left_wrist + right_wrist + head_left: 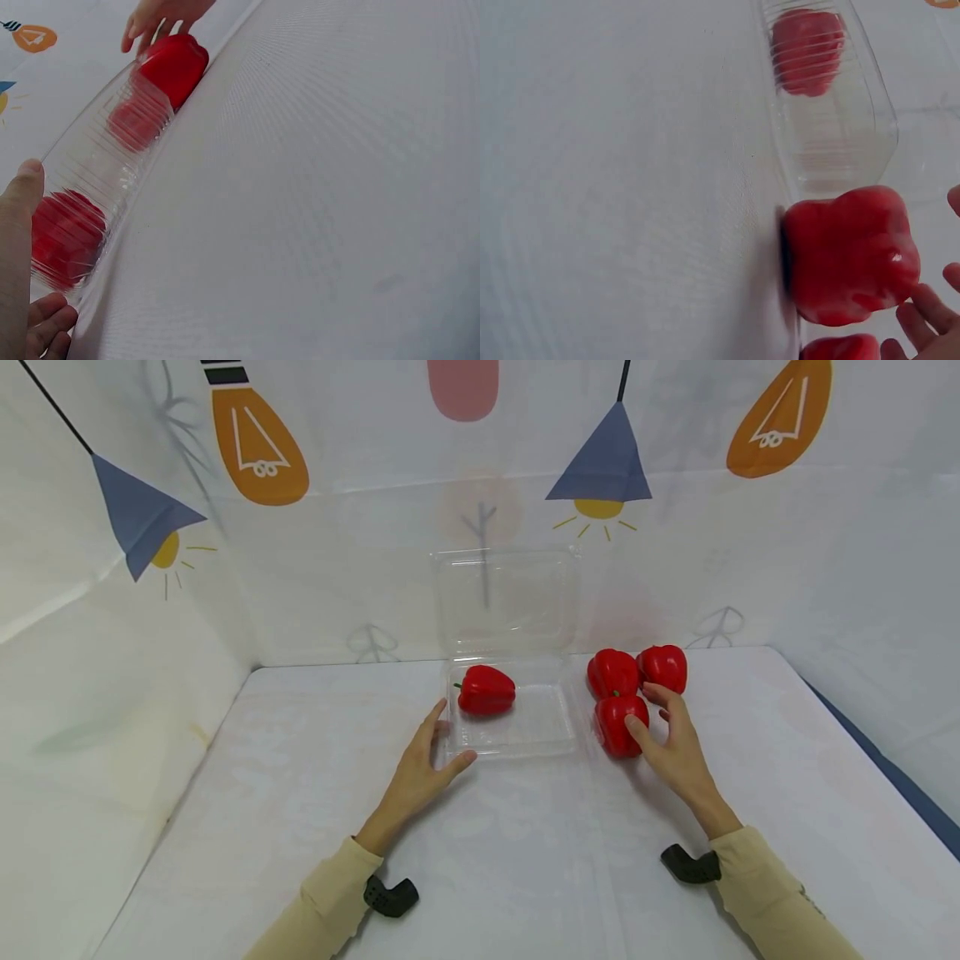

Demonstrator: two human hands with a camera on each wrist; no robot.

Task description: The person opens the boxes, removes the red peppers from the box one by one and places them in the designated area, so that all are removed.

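Note:
A clear plastic clamshell box (pixel 540 739) lies with its lid (pixel 510 602) raised at the back. One red bell pepper (pixel 487 691) lies on its side in the left part of its base. My left hand (pixel 416 777) is at the box's front left corner, thumb and fingers spread along its edges. To the right of the box, my right hand (pixel 675 752) reaches over the front red bell pepper (pixel 847 255), fingers loosely spread and fingertips right at its side. Two more bell peppers (pixel 612 673) (pixel 663 667) sit just behind that one.
A white cloth covers the table (pixel 300 793). Behind it hangs a pale curtain (pixel 337 568) printed with lamps and bulbs, close to the raised lid. Dark curved wrist pieces (pixel 392 897) jut from both sleeves.

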